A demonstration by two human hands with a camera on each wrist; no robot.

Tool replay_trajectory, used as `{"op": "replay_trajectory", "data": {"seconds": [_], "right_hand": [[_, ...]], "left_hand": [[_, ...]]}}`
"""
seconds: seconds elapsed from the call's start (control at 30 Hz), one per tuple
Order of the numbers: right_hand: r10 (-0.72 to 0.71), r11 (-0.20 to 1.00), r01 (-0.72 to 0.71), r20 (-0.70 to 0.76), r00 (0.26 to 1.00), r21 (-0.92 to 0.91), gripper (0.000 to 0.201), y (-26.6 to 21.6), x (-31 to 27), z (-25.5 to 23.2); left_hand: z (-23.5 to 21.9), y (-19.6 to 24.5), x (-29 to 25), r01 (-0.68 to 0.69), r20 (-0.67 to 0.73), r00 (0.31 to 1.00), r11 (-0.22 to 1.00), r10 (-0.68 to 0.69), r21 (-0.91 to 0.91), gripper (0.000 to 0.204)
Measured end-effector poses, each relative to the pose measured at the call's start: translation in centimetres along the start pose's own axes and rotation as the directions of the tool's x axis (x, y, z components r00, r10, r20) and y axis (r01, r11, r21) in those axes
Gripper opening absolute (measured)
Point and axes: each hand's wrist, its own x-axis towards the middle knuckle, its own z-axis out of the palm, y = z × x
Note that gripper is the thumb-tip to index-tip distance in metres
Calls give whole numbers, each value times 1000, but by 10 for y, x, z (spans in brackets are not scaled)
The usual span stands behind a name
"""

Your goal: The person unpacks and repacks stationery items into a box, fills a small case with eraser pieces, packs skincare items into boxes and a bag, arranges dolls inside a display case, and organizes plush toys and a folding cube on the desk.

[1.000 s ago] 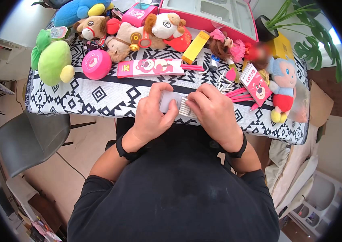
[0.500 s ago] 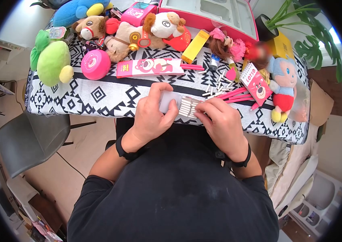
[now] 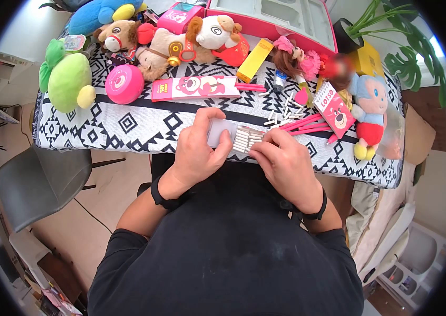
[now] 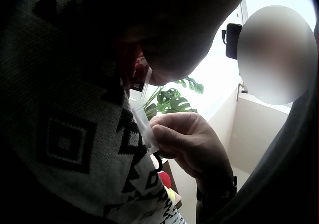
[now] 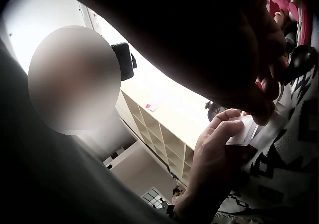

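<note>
A small clear case [image 3: 215, 134] is gripped between thumb and fingers of the left hand [image 3: 197, 150], close to the table's front edge. Rows of short white sticks [image 3: 244, 140] lie in its right part. At that right end the right hand [image 3: 286, 163] has thumb and forefinger together, touching the case's edge or a stick; which one is hidden. More loose white sticks [image 3: 286, 113] lie on the cloth beyond. The left wrist view shows the translucent case [image 4: 144, 129] against the right hand's fingers; in the right wrist view the left hand [image 5: 214, 147] holds the case [image 5: 241, 132].
Behind the hands lie a pink printed packet [image 3: 196, 88], a round pink container [image 3: 124, 84], a yellow box [image 3: 255, 61] and plush toys. Pink pens [image 3: 307, 125] and a pink notepad [image 3: 335, 111] are at the right. A large pink tray box [image 3: 286, 21] stands at the back.
The right hand has drawn back to the right from over the sticks, uncovering more of them, then shifted slightly left to the case's end. The left hand keeps its hold.
</note>
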Motion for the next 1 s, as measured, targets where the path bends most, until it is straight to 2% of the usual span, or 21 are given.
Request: {"op": "replay_trajectory", "data": {"seconds": [0.3,0.6,1.0], "right_hand": [[-20,999,21,-41,999,34,16,-1,3,0],[-63,997,62,20,998,44,13,2,3,1],[-67,996,65,26,997,56,19,3,2,0]], "left_hand": [[0,0,0,-11,-4,1000,1000,11,10,32],[1,-2,0,-19,-10,1000,1000,19,-1,32],[1,-2,-1,-15,-11,1000,1000,15,-6,32]]}}
